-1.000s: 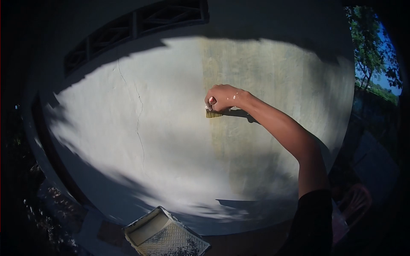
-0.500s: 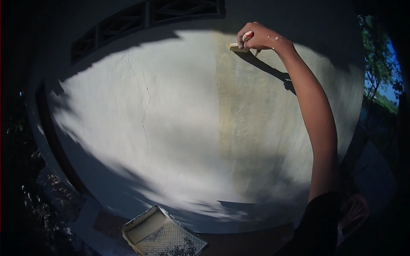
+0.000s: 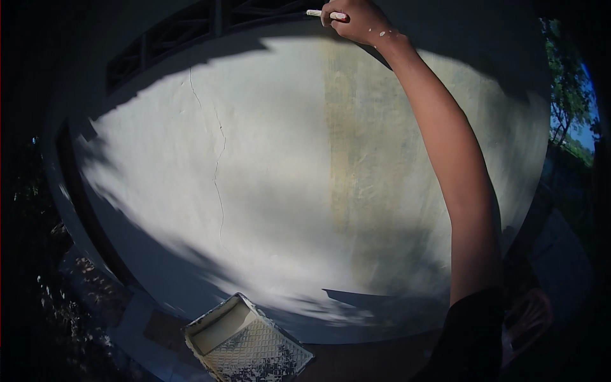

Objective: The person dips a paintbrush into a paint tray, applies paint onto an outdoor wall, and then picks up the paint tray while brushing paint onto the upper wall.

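My right hand (image 3: pixel 352 20) is raised at the top of the view, fingers closed round a paintbrush (image 3: pixel 339 16). Its pale handle has a red end, and a whitish tip sticks out to the left of the fingers. Spots of white paint dot the back of the hand and wrist. Behind it is the wall (image 3: pixel 273 159), just under the dark vent blocks (image 3: pixel 254 14); whether the brush touches the wall I cannot tell. My left hand is out of view.
A paint tray (image 3: pixel 254 353) with cream paint in its well and a ridged ramp stands below the wall. A thin crack (image 3: pixel 217 165) runs down the wall's left part; yellowish patches (image 3: pixel 340 159) mark its right. A chair (image 3: pixel 531 318) is at lower right, trees (image 3: pixel 563 89) beyond.
My right hand has moved up and to the left with the paintbrush, from the sunlit wall to the shaded part by the vent blocks. The brush now lies more sideways in view.
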Demonstrator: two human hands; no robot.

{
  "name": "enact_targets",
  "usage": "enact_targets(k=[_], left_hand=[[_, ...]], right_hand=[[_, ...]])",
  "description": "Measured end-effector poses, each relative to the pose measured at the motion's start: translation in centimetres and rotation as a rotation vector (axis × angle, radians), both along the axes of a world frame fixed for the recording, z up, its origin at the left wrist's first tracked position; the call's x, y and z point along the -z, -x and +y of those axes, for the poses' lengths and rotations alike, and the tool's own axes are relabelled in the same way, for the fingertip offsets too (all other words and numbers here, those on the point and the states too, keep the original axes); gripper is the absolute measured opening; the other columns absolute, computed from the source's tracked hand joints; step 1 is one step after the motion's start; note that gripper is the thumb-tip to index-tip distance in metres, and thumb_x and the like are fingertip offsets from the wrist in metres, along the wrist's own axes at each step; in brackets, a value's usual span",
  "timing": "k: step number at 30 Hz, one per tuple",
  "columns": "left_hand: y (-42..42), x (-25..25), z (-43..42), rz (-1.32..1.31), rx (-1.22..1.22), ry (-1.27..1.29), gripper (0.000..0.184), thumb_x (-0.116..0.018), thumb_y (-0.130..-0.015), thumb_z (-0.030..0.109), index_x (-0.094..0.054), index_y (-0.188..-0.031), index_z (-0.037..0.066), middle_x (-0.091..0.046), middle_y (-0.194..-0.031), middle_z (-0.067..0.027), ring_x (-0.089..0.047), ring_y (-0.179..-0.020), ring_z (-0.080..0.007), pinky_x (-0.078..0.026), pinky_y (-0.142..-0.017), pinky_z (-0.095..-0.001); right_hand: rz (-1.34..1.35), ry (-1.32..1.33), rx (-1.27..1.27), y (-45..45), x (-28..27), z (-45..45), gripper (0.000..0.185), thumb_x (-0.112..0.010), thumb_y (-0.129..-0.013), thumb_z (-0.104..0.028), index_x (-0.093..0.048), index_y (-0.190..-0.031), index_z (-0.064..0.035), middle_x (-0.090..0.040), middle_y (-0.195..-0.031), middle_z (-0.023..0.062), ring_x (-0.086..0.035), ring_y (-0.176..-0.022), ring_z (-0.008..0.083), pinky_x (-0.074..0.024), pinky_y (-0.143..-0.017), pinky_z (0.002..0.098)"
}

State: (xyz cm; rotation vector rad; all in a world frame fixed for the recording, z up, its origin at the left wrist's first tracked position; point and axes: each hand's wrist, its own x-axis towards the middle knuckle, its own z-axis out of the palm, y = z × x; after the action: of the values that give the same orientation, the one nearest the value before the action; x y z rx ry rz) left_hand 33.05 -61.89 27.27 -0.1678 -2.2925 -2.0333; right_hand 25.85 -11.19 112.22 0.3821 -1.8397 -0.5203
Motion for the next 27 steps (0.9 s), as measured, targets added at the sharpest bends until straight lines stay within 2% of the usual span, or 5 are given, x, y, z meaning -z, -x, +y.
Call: enact_targets(k=[7, 8, 14, 22, 27], left_hand=[[-0.1, -0.8, 0.9, -0.019, -0.035, -0.03, 0.015, -0.063, -0.082, 0.011, -0.061, -0.094, 0.003, -0.06, -0.082, -0.0094, -0.058, -0.089, -0.0252, -0.036, -0.103, -0.0504], [-0.1, -0.2, 0.9, -0.019, -0.027, -0.043, 0.015, -0.063, -0.081, 0.011, -0.061, -0.094, 0.003, -0.06, -0.083, -0.0094, -0.058, -0.09, -0.0251, -0.036, -0.104, -0.0504], [0.4, -2.0, 0.9, -0.024, -0.048, -0.08, 0.019, -0.065, -0.081, 0.013, -0.061, -0.097, 0.003, -0.061, -0.085, -0.0094, -0.058, -0.093, -0.0243, -0.034, -0.106, -0.0504], [-1.0, -1.0, 1.7, -0.027, -0.079, -0.103, 0.024, -0.067, -0.08, 0.014, -0.061, -0.101, 0.003, -0.063, -0.088, -0.0093, -0.059, -0.096, -0.0233, -0.033, -0.109, -0.0504], [-1.4, -0.4, 1.0, 0.039, -0.093, -0.124, 0.027, -0.069, -0.08, 0.015, -0.062, -0.103, 0.003, -0.064, -0.089, -0.0093, -0.059, -0.098, -0.0227, -0.032, -0.11, -0.0504]], right_hand=[[-0.342, 0.265, 0.217, 0.4, 0.7, -2.8, 0.014, -0.061, -0.071, -0.001, -0.069, -0.075, -0.0105, -0.07, -0.083, 0.0062, -0.068, -0.077, 0.0287, -0.0553, -0.07, 0.039], [-0.282, 0.297, 0.103, -4.9, 3.6, -7.5, 0.012, -0.063, -0.082, -0.01, -0.072, -0.085, -0.0022, -0.072, -0.089, 0.0145, -0.068, -0.079, 0.027, -0.0519, -0.07, 0.0383], [0.072, -0.164, 0.141, 6.4, 5.6, 3.5, 0.008, -0.067, -0.065, -0.004, -0.067, -0.069, -0.0114, -0.066, -0.078, 0.0082, -0.067, -0.077, 0.0274, -0.0552, -0.067, 0.0391], [-0.952, 0.295, 0.092, 3.4, 31.9, 3.8, 0.016, -0.06, -0.067, -0.002, -0.071, -0.072, -0.0124, -0.069, -0.074, 0.0045, -0.066, -0.072, 0.0249, -0.0534, -0.065, 0.0368], [-0.858, 0.29, 0.151, 4.8, 28.6, 7.0, 0.017, -0.061, -0.064, -0.005, -0.071, -0.075, -0.0121, -0.067, -0.07, 0.004, -0.064, -0.067, 0.0239, -0.051, -0.063, 0.0354]])
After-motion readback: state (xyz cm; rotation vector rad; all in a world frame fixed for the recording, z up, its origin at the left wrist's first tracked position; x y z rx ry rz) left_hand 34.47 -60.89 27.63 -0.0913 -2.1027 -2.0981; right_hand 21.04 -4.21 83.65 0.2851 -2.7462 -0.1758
